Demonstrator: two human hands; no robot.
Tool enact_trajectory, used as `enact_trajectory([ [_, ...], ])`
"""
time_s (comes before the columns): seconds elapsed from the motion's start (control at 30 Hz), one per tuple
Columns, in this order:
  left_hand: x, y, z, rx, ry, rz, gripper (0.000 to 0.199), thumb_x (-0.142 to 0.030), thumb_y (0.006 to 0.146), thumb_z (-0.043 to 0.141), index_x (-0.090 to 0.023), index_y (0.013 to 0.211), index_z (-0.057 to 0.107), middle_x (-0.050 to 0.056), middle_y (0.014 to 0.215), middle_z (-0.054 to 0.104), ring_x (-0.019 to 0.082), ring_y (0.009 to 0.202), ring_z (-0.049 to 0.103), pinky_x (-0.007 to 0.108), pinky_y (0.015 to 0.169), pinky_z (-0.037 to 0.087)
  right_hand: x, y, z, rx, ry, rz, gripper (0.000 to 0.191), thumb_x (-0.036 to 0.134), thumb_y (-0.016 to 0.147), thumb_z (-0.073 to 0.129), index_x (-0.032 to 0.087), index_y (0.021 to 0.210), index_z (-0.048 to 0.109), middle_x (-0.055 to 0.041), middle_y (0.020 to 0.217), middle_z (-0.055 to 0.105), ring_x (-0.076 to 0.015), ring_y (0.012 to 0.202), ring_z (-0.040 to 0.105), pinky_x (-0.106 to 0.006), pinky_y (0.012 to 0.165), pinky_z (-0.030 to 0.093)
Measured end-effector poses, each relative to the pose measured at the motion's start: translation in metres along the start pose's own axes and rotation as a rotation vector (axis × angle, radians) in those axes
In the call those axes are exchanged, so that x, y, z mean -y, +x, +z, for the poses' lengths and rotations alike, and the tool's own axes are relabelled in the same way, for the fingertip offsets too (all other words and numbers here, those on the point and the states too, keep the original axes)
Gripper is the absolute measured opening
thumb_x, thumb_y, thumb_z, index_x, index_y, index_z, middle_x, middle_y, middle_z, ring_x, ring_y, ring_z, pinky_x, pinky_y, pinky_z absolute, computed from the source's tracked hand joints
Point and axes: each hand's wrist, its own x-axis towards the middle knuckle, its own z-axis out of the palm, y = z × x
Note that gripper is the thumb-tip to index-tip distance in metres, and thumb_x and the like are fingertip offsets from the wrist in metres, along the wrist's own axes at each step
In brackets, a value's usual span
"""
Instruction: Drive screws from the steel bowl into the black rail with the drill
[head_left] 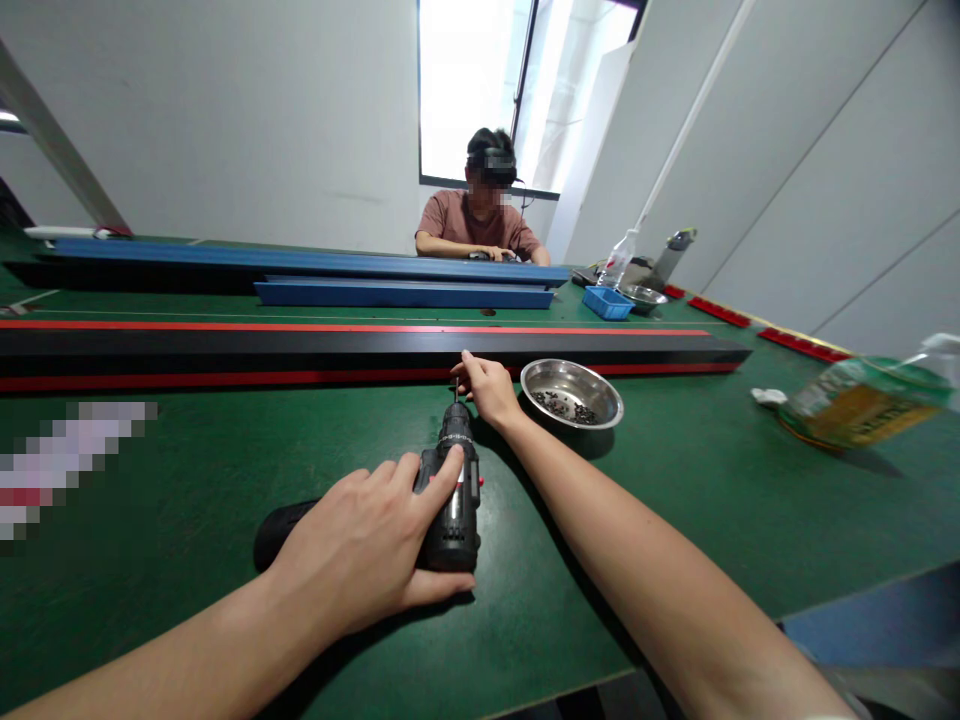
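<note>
A black cordless drill [454, 510] lies on its side on the green table, its bit pointing away from me toward the long bar. My left hand [360, 535] is wrapped over its body and grip. Past the chuck, my right hand [489, 390] has its fingers drawn together at the tip of the bit, close to the near edge of a long black bar with red edges [375, 350]. Whatever those fingertips pinch is too small to tell. Just right of that hand stands a steel bowl [556, 378] with small dark screws [562, 408] in it.
Blue bars [405, 292] lie farther back. A person [480, 215] sits across the table, hands low. At right are a blue basket [607, 303], another metal bowl [645, 296], a clear bottle [619, 258] and a tipped plastic jar [862, 405]. Red strips [802, 345] line the right edge.
</note>
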Motion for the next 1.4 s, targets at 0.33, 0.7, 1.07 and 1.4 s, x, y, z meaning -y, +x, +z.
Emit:
enact_trajectory([
  [0.33, 0.0006, -0.0007, 0.0012, -0.026, 0.0, 0.011, 0.098, -0.082, 0.083, 0.048, -0.025, 0.161, 0.028, 0.013, 0.112, 0.064, 0.032, 0.09, 0.067, 0.047, 0.079, 0.057, 0.0012, -0.0009, 0.0, 0.008, 0.006, -0.006, 0.057, 0.061, 0.098, 0.044, 0.017, 0.089, 0.078, -0.0064, 0.082, 0.075, -0.0163, 0.069, 0.07, -0.025, 0.065, 0.05],
  [0.7, 0.0, -0.0003, 0.0002, -0.024, 0.0, 0.013, 0.099, -0.082, 0.083, 0.048, -0.025, 0.161, 0.028, 0.013, 0.112, 0.064, 0.032, 0.091, 0.067, 0.046, 0.079, 0.057, 0.0002, 0.0001, 0.0004, 0.0, -0.005, -0.01, 0.056, 0.06, 0.099, 0.043, 0.017, 0.087, 0.077, -0.0067, 0.083, 0.075, -0.0163, 0.069, 0.07, -0.025, 0.065, 0.049],
  [1.07, -0.0004, -0.0008, 0.0018, -0.027, 0.017, 0.005, 0.098, -0.083, 0.083, 0.048, -0.027, 0.161, 0.027, 0.013, 0.113, 0.064, 0.032, 0.091, 0.067, 0.045, 0.078, 0.056, 0.0012, -0.0002, 0.0003, 0.003, 0.026, 0.002, 0.054, 0.059, 0.098, 0.046, 0.016, 0.087, 0.077, -0.0072, 0.082, 0.075, -0.0169, 0.068, 0.07, -0.026, 0.065, 0.05],
  [1.4, 0.0009, 0.0003, 0.0016, -0.027, 0.015, 0.009, 0.099, -0.083, 0.083, 0.047, -0.026, 0.161, 0.027, 0.013, 0.113, 0.064, 0.032, 0.09, 0.067, 0.045, 0.078, 0.056, 0.002, -0.0004, 0.0003, 0.011, 0.015, -0.001, 0.054, 0.059, 0.098, 0.047, 0.016, 0.086, 0.077, -0.0074, 0.083, 0.076, -0.017, 0.069, 0.069, -0.026, 0.066, 0.051],
])
